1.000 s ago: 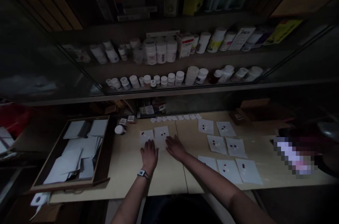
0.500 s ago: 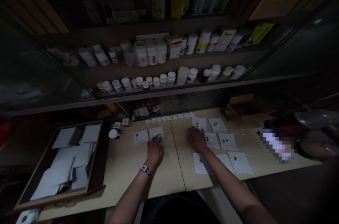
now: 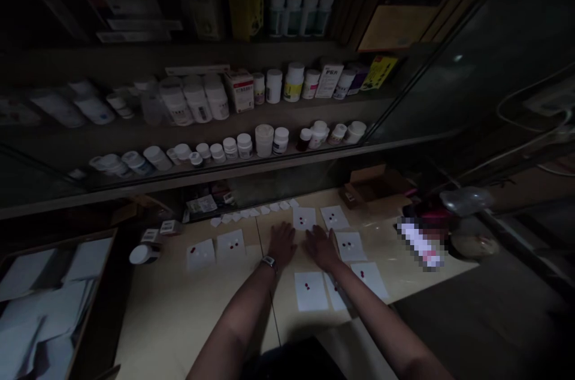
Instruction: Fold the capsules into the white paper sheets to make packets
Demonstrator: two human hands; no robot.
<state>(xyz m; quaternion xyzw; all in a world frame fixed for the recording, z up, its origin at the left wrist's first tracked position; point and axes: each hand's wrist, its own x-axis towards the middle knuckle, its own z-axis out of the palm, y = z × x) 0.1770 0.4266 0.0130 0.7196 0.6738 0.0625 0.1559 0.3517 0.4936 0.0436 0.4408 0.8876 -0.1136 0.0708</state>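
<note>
Pale wood forms the bench (image 3: 179, 320), two boards meeting at a thin seam (image 3: 271, 302), seen from the head camera looking forward and down. The left hand (image 3: 282, 244), a watch (image 3: 269, 262) on its wrist, lies palm down with its fingers spread, and the right hand (image 3: 321, 248) lies the same way just beside it. Each grip is open and flat, with nothing visibly held. Their fingers reach toward a white paper sheet (image 3: 304, 219) marked with small dark red dots, and whether they touch it cannot be told. Similar marked sheets lie around it: two to the left (image 3: 230, 244), and others to the right and nearer the person, one (image 3: 336, 293) partly under the right forearm. Small white paper squares (image 3: 265, 210) run in a row along the far edge. Further left stand two small boxes (image 3: 160, 228) and a white bottle (image 3: 142, 254) on its side, beside a tray of white envelopes (image 3: 45, 302). A cardboard box (image 3: 372, 183) sits at the far right, near a pixel-blurred object (image 3: 420, 242). Above, glass-fronted shelves (image 3: 314, 155) hold white medicine bottles (image 3: 197, 101).
</note>
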